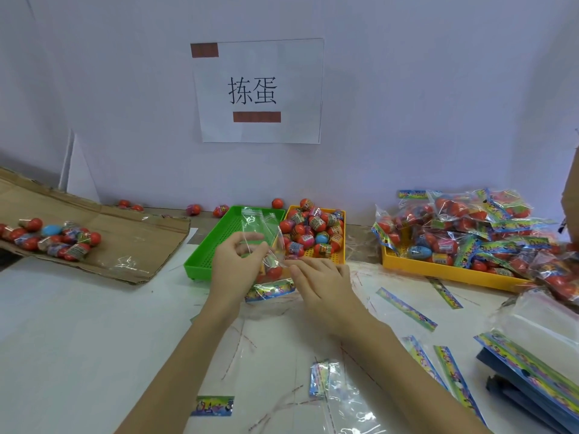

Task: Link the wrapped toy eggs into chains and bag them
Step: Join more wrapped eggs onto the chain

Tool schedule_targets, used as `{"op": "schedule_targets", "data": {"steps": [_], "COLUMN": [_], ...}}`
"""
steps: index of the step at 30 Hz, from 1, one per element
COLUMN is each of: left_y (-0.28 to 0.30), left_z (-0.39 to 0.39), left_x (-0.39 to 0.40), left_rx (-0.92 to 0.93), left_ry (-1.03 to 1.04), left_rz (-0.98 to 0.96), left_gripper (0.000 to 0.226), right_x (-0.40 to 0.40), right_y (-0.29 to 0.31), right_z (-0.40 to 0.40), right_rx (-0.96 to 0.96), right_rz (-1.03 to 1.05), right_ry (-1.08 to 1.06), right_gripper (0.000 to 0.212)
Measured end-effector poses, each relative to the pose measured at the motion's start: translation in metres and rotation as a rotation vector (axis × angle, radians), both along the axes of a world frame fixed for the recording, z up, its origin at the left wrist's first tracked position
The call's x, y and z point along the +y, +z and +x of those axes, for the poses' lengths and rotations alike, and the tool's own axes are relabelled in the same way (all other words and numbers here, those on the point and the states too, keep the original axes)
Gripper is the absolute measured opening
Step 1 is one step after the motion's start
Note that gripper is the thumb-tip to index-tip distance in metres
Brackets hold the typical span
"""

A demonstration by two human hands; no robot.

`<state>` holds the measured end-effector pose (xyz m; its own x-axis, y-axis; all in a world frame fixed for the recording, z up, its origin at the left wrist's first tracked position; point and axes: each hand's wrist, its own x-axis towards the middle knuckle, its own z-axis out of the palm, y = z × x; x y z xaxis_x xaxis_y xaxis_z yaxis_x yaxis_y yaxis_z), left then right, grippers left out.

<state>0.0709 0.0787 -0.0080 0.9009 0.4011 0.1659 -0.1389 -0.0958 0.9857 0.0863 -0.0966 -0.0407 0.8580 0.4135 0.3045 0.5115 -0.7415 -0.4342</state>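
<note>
A clear plastic bag point(261, 227) with a colourful header strip point(269, 291) stands upright at the table's middle, with red wrapped eggs point(272, 270) in its bottom. My left hand point(233, 264) pinches the bag's left side near its mouth. My right hand point(319, 283) holds the bag's right side lower down, fingers pointing left. Behind the bag, a small yellow tray point(340, 258) holds several loose wrapped eggs point(310, 230), mostly red.
An empty green tray point(203, 255) sits left of the yellow one. Cardboard point(131, 233) at left carries more eggs point(56, 236). A large yellow tray point(438, 270) at right is piled with filled bags point(470, 227). Loose header strips point(405, 308) and empty bags point(344, 399) lie near me.
</note>
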Motion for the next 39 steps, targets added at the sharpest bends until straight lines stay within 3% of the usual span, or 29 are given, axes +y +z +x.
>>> {"op": "schedule_targets", "data": {"steps": [5,9,13,16,26,39], "left_y": [-0.001,0.003,0.006,0.005,-0.009,-0.01], "left_z": [0.0,-0.003,-0.007,-0.01,-0.012,-0.009], "left_x": [-0.001,0.0,-0.004,-0.013,-0.033,-0.034], "left_rx": [-0.014,0.003,0.042,0.007,-0.137,-0.178], "left_ry": [0.012,-0.109,-0.414,-0.509,-0.532,-0.485], "left_rz": [0.041,0.042,0.106,0.178,0.224,0.276], "left_gripper": [0.022,0.029,0.04,0.036,0.026,0.025], "right_x": [0.001,-0.013,-0.029,-0.031,-0.024,-0.035], "right_y": [-0.001,0.02,0.038,0.049,0.037,0.041], "right_z": [0.001,-0.003,-0.014,-0.022,-0.021,-0.017], "right_rx": [-0.058,-0.189,-0.21,-0.195,-0.258,-0.179], "right_rz": [0.158,0.56,0.806,0.928,0.574,0.464], "right_ry": [-0.045,-0.028,-0.062,-0.026,-0.054,-0.079], "right_gripper": [0.036,0.014,0.022,0.036,0.029,0.023]}}
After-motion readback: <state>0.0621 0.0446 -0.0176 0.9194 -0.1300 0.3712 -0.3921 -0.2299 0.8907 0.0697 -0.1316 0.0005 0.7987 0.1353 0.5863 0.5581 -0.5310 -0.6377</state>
